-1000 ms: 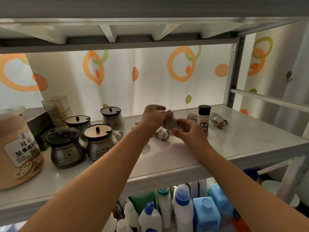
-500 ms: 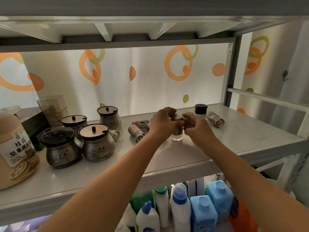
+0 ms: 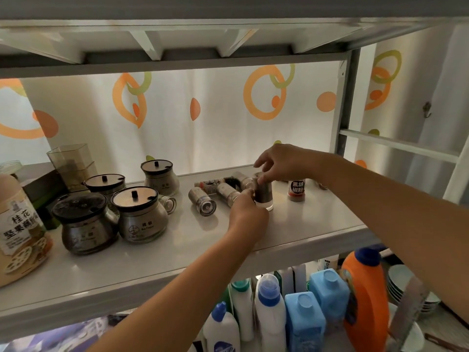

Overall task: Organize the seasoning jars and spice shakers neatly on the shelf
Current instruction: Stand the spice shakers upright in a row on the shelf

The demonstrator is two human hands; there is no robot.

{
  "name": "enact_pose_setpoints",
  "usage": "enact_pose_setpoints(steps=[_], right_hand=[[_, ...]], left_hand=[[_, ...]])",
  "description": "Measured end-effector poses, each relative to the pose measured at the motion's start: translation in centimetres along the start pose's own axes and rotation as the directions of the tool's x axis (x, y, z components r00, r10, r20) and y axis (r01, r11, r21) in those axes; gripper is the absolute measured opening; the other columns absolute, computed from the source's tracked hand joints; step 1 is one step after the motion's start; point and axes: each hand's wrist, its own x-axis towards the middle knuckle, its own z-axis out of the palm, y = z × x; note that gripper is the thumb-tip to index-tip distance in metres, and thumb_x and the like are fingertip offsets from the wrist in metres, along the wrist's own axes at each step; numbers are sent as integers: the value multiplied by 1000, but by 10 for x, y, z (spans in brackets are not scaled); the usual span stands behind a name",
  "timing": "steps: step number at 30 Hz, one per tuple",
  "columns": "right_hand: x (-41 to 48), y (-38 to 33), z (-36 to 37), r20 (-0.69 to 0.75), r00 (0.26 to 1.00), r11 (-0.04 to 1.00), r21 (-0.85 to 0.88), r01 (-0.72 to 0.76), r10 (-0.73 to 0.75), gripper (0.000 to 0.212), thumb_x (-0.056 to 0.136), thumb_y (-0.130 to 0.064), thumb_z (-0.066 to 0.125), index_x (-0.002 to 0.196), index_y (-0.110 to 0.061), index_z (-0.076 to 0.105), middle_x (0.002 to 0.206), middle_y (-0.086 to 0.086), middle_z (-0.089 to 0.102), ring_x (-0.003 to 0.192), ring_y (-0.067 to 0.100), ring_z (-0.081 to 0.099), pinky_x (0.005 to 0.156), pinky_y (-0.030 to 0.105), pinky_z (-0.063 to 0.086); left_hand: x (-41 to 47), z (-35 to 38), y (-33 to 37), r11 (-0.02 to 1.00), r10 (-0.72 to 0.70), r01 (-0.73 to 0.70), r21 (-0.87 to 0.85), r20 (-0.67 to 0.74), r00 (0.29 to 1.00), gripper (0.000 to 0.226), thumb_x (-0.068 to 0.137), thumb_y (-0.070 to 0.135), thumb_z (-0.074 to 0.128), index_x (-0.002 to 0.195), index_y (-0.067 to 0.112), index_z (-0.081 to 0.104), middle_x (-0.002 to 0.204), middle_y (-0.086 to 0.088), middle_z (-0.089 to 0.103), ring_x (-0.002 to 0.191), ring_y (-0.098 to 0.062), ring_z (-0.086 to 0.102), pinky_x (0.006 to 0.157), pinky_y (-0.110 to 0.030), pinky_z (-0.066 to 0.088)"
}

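Both hands on one upright shaker (image 3: 264,195) at frame centre, standing on the shelf (image 3: 177,252): left hand (image 3: 247,213) pinches its side, right hand (image 3: 284,165) pinches its top. Lying shakers (image 3: 203,201) just left of it, touching each other. Pepper bottle (image 3: 296,190) upright just right. Four lidded jars (image 3: 140,217) clustered centre-left. Big tub (image 3: 19,229) at left edge.
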Motion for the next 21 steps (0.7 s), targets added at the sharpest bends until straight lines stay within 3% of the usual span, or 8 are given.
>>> enact_pose_setpoints(steps=[3,6,13,18,21], right_hand=[[4,-3,-3,70,997,1000,20,18,-20,56,84,-13,70,137,-20,51,119,1,65,97,16,62,65,16,47],[8,-2,-4,68,998,999,-34,21,-19,50,82,-17,74,129,-20,59,114,0,67,97,17,64,65,17,46],[14,3,-6,45,999,989,-144,-17,24,34,73,-27,80,106,-20,72,102,-3,71,91,13,66,78,28,54],[16,5,-8,50,998,989,-145,-39,46,32,77,-23,79,107,-18,71,100,-2,69,86,12,64,62,19,45],[15,6,-8,45,998,987,-151,-46,53,31,78,-22,77,108,-17,70,100,-2,67,85,13,62,59,19,43]], left_hand=[[-5,3,1,1000,-19,19,-18,31,999,50,83,-6,52,132,6,51,117,-8,62,109,-23,55,103,-42,45],[-4,4,3,1000,-21,21,-5,58,998,54,83,-7,49,135,8,50,124,-9,61,114,-23,56,102,-38,45],[-5,4,5,1000,13,-15,20,94,995,56,71,4,47,124,14,60,116,-6,68,110,-23,61,101,-40,47],[-2,5,5,999,40,-39,-13,122,992,54,70,2,48,121,12,62,107,-2,68,110,-22,62,103,-42,46],[-2,4,6,999,42,-41,-12,151,988,58,70,0,46,126,10,58,116,-7,66,116,-24,59,105,-41,44]])
